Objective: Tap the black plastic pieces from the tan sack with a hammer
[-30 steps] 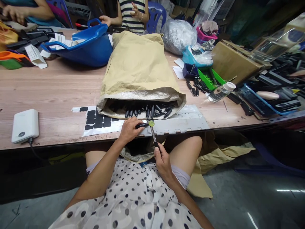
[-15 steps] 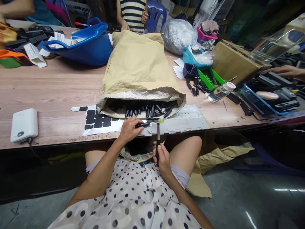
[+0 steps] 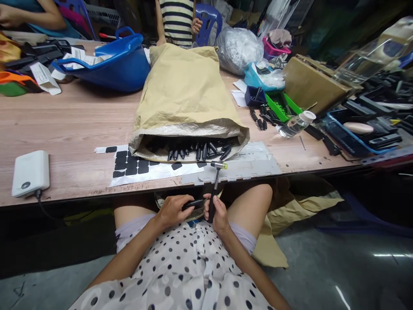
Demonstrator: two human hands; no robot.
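"Rod (image 3: 192, 203) count, and place?"

"One, black, lying almost level over the lap (image 3: 251, 206), nearer to us than the table (image 3: 71, 125)'s front edge. One hammer (image 3: 217, 172) stands beside it, handle down, its head seen against the grey board (image 3: 251, 162)."

"And in the bag (image 3: 190, 86)?"

"About nine dark pieces (image 3: 204, 151) at the mouth; those deeper in are too dark to count. Just in front, the white sheet (image 3: 161, 170) carries a block of black patches on its left and two apart from it, farther right."

"Edges and room?"

"Sheet and board lie along the front edge, under the bag's lip. Wood shows left of the sheet as far as one white box (image 3: 31, 173), and right of the board toward one bottle (image 3: 296, 125). Behind that sit one green tray (image 3: 292, 103) and one navy box (image 3: 254, 101); left of the bag, one blue basin (image 3: 106, 71)."

"Hands?"

"Left hand (image 3: 172, 209): fingers curled round the rod's near end. Right hand (image 3: 217, 211): closed on the hammer's black handle. Whether its fingers touch the rod's tip, I can't tell."

"Others?"

"Two people across the table, one in a striped top (image 3: 177, 21)."
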